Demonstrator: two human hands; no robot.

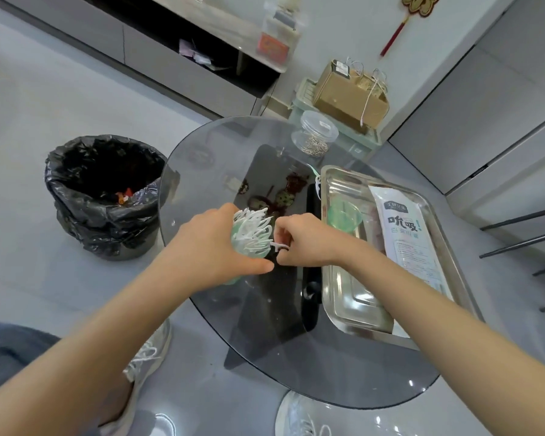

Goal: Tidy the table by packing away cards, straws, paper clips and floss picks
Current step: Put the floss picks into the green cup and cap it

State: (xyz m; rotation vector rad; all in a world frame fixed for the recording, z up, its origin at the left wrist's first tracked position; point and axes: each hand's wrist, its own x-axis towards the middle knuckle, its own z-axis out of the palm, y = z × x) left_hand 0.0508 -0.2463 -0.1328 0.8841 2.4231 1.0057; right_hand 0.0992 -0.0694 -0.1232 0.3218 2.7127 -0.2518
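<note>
One round smoked-glass table carries everything, and its slick top is the first risk: anything dropped will skate towards the edge and the floor. On its right side lies a rectangular stainless-steel tray holding a white printed packet, probably the straws, and a translucent green round lid. At the far edge stands a clear plastic jar of metal paper clips, lid on. Above the table's middle the left hand curls its fingers around a small green tub crammed with white floss picks that bristle well above the rim. The right hand pinches a single white floss pick between thumb and forefinger, just beside the tub's mouth. Forcing it into so tight a bunch could lever others out, and a tilted tub would spill them. Another stray pick lies by the tray's near-left rim, easily overlooked. The lid may not seat over picks standing proud.
</note>
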